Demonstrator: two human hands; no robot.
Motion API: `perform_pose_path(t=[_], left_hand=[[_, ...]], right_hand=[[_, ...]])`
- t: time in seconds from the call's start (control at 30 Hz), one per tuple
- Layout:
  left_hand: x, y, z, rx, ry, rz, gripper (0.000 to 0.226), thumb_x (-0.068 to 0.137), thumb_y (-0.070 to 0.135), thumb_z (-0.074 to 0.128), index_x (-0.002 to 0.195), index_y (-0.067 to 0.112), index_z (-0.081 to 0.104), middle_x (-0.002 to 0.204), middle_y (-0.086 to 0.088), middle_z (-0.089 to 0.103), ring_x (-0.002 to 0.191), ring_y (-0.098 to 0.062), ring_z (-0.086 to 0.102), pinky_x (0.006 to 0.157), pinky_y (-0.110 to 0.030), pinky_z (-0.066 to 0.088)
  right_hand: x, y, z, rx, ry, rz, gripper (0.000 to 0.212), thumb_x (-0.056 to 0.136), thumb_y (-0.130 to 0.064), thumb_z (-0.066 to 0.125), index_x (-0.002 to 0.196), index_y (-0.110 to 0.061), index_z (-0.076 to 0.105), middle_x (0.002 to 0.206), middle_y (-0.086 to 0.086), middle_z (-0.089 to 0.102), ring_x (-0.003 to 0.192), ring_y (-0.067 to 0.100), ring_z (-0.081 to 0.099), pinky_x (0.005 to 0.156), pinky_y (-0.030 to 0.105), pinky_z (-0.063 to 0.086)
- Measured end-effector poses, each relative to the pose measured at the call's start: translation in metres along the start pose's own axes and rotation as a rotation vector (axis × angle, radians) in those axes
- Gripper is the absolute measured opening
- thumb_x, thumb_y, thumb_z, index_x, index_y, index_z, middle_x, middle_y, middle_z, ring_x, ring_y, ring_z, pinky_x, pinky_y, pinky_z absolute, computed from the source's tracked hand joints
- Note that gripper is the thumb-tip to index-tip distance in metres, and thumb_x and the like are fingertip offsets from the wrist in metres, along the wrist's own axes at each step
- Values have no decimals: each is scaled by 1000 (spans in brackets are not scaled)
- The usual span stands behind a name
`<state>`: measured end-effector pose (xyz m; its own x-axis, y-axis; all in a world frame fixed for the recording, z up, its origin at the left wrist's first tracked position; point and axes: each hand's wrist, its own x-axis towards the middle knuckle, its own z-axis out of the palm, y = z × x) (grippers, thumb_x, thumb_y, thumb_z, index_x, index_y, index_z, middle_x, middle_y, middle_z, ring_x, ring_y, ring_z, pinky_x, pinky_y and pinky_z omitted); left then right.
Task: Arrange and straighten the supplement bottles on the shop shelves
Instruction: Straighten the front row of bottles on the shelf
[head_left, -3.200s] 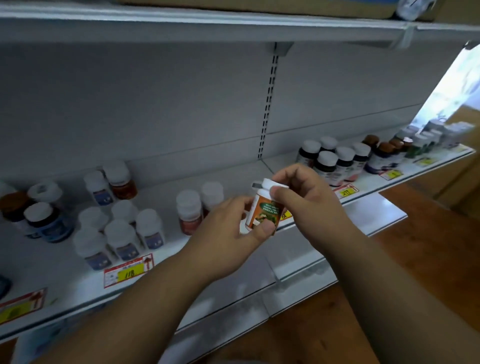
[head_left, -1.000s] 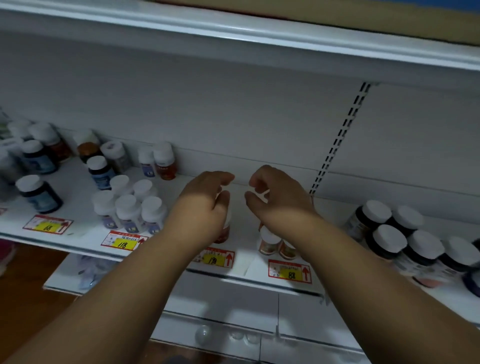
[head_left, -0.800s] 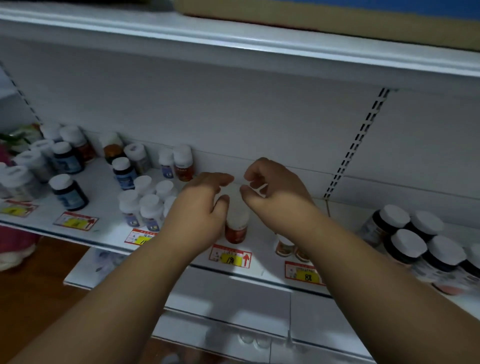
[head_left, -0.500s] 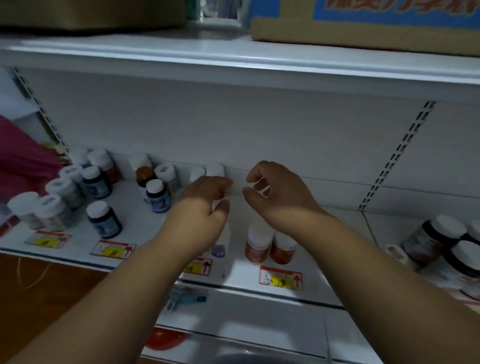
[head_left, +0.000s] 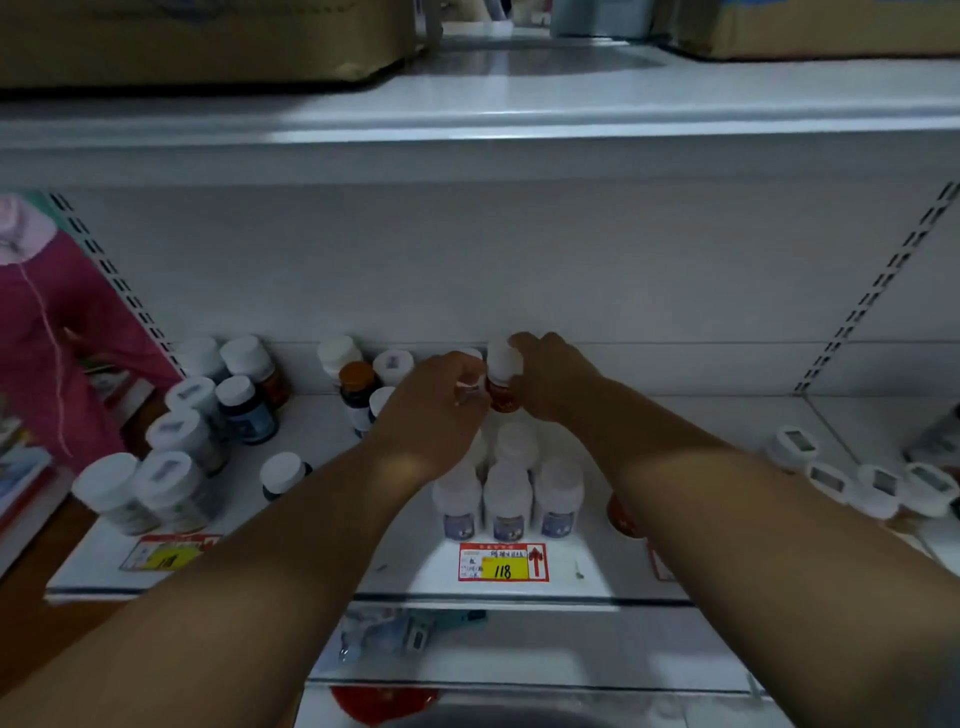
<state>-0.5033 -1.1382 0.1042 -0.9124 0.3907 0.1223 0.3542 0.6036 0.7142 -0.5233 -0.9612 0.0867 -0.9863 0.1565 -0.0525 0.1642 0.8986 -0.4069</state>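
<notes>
Now gripped at the back of the shelf (head_left: 701, 415): a white-capped bottle with a reddish label (head_left: 503, 379), standing upright behind the "118" price tag (head_left: 503, 562) and well back from it, close to the rear wall. Right hand (head_left: 550, 379) curled round its far side; left hand (head_left: 441, 410) closing in from the other side, fingers bent, seemingly pinching something small and pale against that bottle or a second white cap half hidden behind the knuckles, though cannot tell for certain what. Half a second ago both hands hovering curled and holding nothing over a pair of red-labelled bottles near the shelf's front edge; since then moved to the back row and fastened on a bottle, the view shifted too, so that different stock now faces the camera. Directly behind the tag, between it and the held bottle, a tidy block of white-capped bottles with bluish labels (head_left: 506, 501), upright and touching. Left of the tag, a looser scatter of blue-labelled and amber bottles (head_left: 244, 410), unevenly spaced. Right of the tag, a row of white caps (head_left: 878, 483). Judging from this, middle block largely squared; back-row bottle probably being lined up behind it, left-hand scatter likely still to do.
</notes>
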Motion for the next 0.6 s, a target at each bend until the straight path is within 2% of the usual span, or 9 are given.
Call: perform_pose_path(t=[0.13, 0.2, 0.27, 0.4, 0.47, 0.53, 0.6], left_hand=[[6, -6, 4, -41, -24, -14, 16, 92, 28, 55, 105, 38, 54, 108, 9, 59, 92, -9, 60, 80, -32, 52], [7, -11, 6, -32, -45, -20, 21, 92, 29, 56, 111, 35, 55, 111, 8, 58, 93, -7, 58, 76, -22, 49], [8, -14, 7, -45, -59, -23, 23, 92, 29, 57, 114, 35, 54, 114, 8, 57, 93, -3, 56, 71, -12, 42], [12, -13, 7, -90, -39, -31, 23, 91, 30, 58, 114, 35, 53, 110, 9, 56, 89, 2, 55, 65, -14, 42], [10, -10, 6, -103, -11, -19, 34, 90, 38, 60, 123, 33, 51, 108, 14, 53, 91, 7, 54, 63, -13, 40], [5, -4, 4, -128, 14, 12, 45, 88, 51, 57, 129, 33, 48, 114, 14, 50, 92, 12, 51, 66, -12, 40], [-2, 5, 1, -203, 11, 29, 61, 81, 69, 44, 130, 34, 48, 120, 12, 52, 94, 11, 51, 70, -13, 40]], right_hand=[[13, 0, 11, 4, 102, 6, 47, 86, -29, 62, 125, -12, 43, 120, 19, 50, 108, 38, 55, 84, 39, 45], [17, 0, 13, -6, 159, 2, 38, 87, -27, 61, 116, -9, 44, 113, 18, 54, 103, 36, 57, 81, 38, 45], [18, 1, 11, 10, 172, 5, 38, 87, -27, 62, 114, -8, 44, 112, 16, 57, 103, 35, 57, 81, 38, 45], [8, 3, 1, 144, 249, 17, 44, 83, -27, 64, 118, -11, 44, 111, 11, 55, 97, 29, 56, 75, 33, 43], [-6, 3, -7, 302, 352, 43, 48, 80, -30, 64, 122, -15, 46, 111, 6, 51, 92, 23, 53, 74, 31, 42], [-23, 4, -19, 440, 452, 72, 46, 79, -34, 63, 120, -16, 51, 108, 1, 53, 89, 18, 54, 70, 28, 43], [-41, 4, -31, 590, 495, 101, 38, 80, -40, 60, 110, -17, 59, 99, -4, 60, 85, 15, 58, 66, 28, 46]])
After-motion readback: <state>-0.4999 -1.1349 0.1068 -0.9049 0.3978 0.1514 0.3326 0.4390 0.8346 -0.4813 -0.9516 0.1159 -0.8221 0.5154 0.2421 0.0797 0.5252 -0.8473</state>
